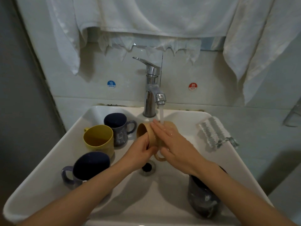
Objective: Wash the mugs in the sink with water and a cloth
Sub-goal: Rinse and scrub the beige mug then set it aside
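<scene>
A pale tiled wall (211,75) backed the washstand, with white towels (146,17) draped across its upper part. Below it sat a white sink (40,190), its chrome faucet (151,88) running a stream of water (161,115) into the basin. Over the middle of the basin a tan mug (152,136) lay on its side under the stream, mouth to the left and handle pointing down. The left hand (141,150) gripped it from below with curled fingers, while the right hand (172,141) lay flat across its wet side, fingers straight. On the sink's left side stood a navy front mug (88,168), a yellow mug (99,139) and a navy back mug (118,128); a dark mug (202,198) stood at the near right, partly behind the right forearm. A ridged white cloth (213,132) rested on the right rim. Blue "cold" (111,84) and red "hot" (193,86) stickers flanked the faucet, and the drain (147,168) showed beneath the hands.
</scene>
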The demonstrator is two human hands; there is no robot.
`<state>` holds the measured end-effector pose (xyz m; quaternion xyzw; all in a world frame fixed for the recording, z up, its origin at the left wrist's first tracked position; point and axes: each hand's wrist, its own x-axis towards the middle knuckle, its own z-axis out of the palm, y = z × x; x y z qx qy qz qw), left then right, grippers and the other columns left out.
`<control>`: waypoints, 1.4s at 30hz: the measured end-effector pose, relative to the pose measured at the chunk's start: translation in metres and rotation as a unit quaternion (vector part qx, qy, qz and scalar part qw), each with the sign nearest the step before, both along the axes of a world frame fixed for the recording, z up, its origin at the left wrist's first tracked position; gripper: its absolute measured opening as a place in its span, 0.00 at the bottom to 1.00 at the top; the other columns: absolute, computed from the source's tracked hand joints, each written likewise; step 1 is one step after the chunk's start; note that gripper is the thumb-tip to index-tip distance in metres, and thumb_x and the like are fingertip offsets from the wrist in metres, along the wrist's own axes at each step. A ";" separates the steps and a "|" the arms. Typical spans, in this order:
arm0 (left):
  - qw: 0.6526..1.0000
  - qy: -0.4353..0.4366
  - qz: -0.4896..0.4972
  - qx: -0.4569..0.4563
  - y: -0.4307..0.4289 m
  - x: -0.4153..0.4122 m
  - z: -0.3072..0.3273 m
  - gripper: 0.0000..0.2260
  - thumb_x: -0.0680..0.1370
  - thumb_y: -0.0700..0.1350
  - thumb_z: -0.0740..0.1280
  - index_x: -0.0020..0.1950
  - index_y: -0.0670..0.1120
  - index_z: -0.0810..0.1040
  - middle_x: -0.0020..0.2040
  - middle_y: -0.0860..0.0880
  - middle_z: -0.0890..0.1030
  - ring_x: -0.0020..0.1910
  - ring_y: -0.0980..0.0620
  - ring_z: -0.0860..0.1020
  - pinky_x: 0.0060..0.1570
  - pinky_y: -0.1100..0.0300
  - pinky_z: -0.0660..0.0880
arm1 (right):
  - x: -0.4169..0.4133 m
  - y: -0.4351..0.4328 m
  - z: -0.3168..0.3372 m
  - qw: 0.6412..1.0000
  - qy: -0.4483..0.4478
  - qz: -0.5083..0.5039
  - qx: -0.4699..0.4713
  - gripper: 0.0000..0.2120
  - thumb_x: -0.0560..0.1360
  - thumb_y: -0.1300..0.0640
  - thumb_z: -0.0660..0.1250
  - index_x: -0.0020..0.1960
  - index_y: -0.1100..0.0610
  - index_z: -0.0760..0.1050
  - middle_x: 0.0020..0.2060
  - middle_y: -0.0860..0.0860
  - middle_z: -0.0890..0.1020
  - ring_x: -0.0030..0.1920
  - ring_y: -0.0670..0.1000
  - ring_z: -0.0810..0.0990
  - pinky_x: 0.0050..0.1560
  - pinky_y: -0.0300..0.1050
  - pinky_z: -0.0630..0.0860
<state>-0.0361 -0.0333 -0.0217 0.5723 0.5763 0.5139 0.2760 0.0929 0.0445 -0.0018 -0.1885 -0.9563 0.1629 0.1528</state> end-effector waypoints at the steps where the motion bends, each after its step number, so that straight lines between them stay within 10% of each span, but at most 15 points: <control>1: 1.000 0.002 0.005 0.001 0.000 0.000 0.000 0.21 0.76 0.34 0.64 0.59 0.58 0.66 0.53 0.59 0.75 0.55 0.57 0.77 0.52 0.68 0.75 | 0.002 0.004 0.003 1.000 0.001 -0.009 0.003 0.28 0.79 0.54 0.53 0.76 0.46 0.47 0.73 0.37 0.47 0.74 0.39 0.45 0.73 0.38 0.45; 7: 0.999 0.027 0.022 -0.004 -0.002 0.004 0.003 0.15 0.76 0.37 0.65 0.58 0.52 0.69 0.47 0.59 0.74 0.47 0.61 0.76 0.46 0.71 0.75 | 0.015 0.027 0.012 0.989 -0.040 -0.138 0.019 0.25 0.82 0.51 0.47 0.77 0.52 0.46 0.77 0.47 0.50 0.75 0.44 0.45 0.71 0.37 0.41; 13: 1.000 -0.024 0.001 0.009 -0.004 0.005 0.006 0.18 0.78 0.35 0.62 0.56 0.60 0.68 0.52 0.61 0.76 0.52 0.65 0.77 0.50 0.71 0.74 | -0.006 -0.009 0.007 1.000 -0.023 -0.003 0.017 0.29 0.79 0.41 0.47 0.77 0.48 0.45 0.76 0.42 0.48 0.75 0.41 0.43 0.74 0.38 0.41; 35: 0.987 -0.138 0.036 -0.081 0.000 -0.007 0.002 0.19 0.76 0.39 0.66 0.66 0.46 0.68 0.60 0.43 0.76 0.57 0.44 0.77 0.57 0.44 0.76 | 0.010 0.010 0.007 0.993 -0.088 -0.061 0.051 0.35 0.75 0.34 0.40 0.76 0.49 0.39 0.75 0.42 0.41 0.74 0.41 0.41 0.70 0.36 0.36; 42: 0.988 -0.143 0.030 -0.052 -0.001 -0.008 0.003 0.16 0.76 0.35 0.65 0.63 0.44 0.72 0.57 0.45 0.79 0.57 0.48 0.78 0.57 0.53 0.76 | 0.001 -0.010 0.001 0.996 -0.068 0.022 0.055 0.34 0.75 0.32 0.40 0.76 0.46 0.42 0.76 0.42 0.46 0.73 0.37 0.40 0.70 0.34 0.36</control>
